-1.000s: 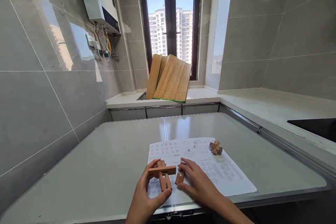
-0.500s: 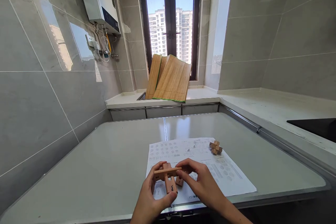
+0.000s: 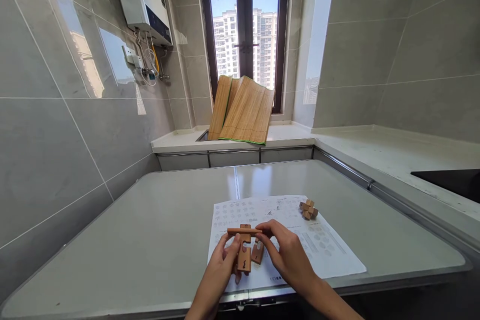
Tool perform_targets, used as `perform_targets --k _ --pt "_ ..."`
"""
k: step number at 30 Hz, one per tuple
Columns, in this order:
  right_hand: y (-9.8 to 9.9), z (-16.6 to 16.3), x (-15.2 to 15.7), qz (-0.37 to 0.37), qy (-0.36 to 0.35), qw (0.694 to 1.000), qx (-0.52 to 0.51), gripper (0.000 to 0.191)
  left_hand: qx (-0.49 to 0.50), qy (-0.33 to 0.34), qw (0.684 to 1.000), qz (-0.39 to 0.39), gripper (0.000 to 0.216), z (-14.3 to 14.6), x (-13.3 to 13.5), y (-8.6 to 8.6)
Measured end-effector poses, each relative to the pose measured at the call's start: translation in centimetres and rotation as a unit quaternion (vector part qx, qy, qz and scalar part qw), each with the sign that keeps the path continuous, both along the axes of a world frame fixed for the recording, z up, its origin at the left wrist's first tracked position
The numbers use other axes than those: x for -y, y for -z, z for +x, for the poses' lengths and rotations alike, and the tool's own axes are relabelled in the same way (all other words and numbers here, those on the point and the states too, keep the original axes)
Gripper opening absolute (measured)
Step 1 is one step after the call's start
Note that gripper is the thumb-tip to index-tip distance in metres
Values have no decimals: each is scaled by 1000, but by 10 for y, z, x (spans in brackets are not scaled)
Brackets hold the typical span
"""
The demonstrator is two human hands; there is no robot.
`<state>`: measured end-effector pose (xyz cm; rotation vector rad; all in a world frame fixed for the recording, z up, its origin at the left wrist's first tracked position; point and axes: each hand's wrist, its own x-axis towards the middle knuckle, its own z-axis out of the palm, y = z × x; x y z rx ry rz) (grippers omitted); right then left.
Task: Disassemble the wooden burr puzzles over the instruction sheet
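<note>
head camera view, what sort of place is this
Probably a home kitchen: a white, box-shaped wall unit resembling a water heater hangs at left, a long, pale, smooth-topped counter runs along the right, and a flat black panel, perhaps a cooktop, lies on it.

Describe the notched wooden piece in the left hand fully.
The notched wooden piece is an orange-brown block, seemingly smooth wood, with a cut-out partway along and a dark squiggly mark near its closer end. It points away from the person over the paper sheet. The left hand grips its left side; a slim wooden bar crosses its far part, and whether the two interlock cannot be told.
</note>
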<state>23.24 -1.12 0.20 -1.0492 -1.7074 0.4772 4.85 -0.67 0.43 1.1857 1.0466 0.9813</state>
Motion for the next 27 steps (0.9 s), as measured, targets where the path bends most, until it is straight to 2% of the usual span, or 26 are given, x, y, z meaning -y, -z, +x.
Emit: perform_targets --k 3,8,13,18,22,25,27 --pt "4 1 -2 20 13 999 23 20 -25 31 999 11 74 6 -4 -1" --pt "13 3 -12 31 55 997 39 24 -38 10 999 6 75 11 -3 -5" --pt "20 3 -18 24 76 996 31 27 -60 18 998 18 77 9 -6 -6" --pt "19 -3 -20 -6 85 996 0 29 -80 -24 995 47 82 12 -10 -2" --pt "18 -1 -27 -26 120 992 5 30 -108 3 993 47 88 23 -1 -5" --pt "20 11 -35 -81 107 991 -10 31 -138 18 989 59 77 26 3 -8" --pt "24 26 -39 -140 75 987 -39 33 -179 -10 977 115 63 20 -1 -8"
